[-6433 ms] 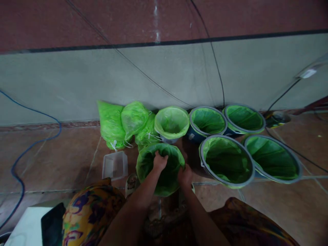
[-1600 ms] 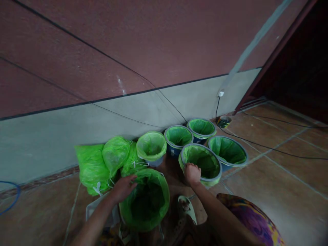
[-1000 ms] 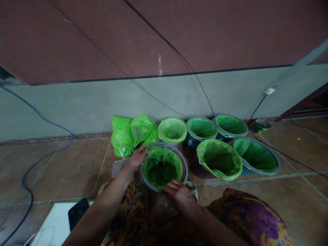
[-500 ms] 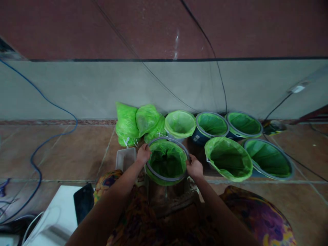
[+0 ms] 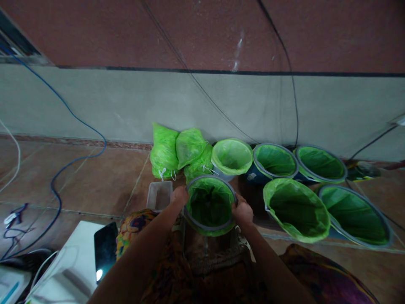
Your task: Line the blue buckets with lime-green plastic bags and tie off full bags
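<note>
A bucket lined with a green plastic bag point(image 5: 209, 205) stands on the floor right in front of me. A grey ring point(image 5: 193, 182) sits around its rim over the bag. My left hand point(image 5: 179, 197) grips the ring at the bucket's left side. My right hand point(image 5: 243, 212) grips it at the right side. Both hands press on the rim.
Several more green-lined buckets point(image 5: 297, 209) stand to the right, along the grey wall. Tied green bags point(image 5: 177, 151) lie to the left of them. A clear tray point(image 5: 159, 195) lies by my left hand. A phone point(image 5: 105, 250), a white box and cables point(image 5: 57, 194) are at the left.
My right hand took the grey ring from a bucket on the right. Both hands brought it over the near bucket and now hold it down on the rim.
</note>
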`<state>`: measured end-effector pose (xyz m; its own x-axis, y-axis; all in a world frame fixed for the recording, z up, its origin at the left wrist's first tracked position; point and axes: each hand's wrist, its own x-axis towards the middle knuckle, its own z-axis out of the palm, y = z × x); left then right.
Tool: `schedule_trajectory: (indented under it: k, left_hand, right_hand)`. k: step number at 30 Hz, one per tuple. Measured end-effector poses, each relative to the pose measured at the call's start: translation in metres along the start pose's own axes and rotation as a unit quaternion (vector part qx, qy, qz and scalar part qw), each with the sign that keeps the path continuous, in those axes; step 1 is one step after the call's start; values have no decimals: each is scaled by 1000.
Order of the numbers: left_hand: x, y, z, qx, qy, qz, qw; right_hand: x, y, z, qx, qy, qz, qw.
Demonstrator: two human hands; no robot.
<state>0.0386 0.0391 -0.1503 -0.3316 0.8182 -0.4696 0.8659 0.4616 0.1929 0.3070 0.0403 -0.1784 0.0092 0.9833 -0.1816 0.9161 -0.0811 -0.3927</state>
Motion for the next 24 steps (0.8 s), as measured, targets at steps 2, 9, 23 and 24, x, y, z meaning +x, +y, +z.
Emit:
schedule_trajectory:
  k: [2,9,23,24]
  left_hand:
    - [0,0,2,15,-14,7,1000]
    - [-3,4,5,38,-42,25,998]
    - [2,1,10,35,-42,34,998]
    - [3,1,10,29,-42,31,998]
  right_hand:
    - [2,3,1,-9,-7,-1,1000]
    - [-4,9,2,-35,-12,25,999]
    - [-3,6,-2,-34,-57,22,998]
    - [-4,7,-1,-32,-55,20,998]
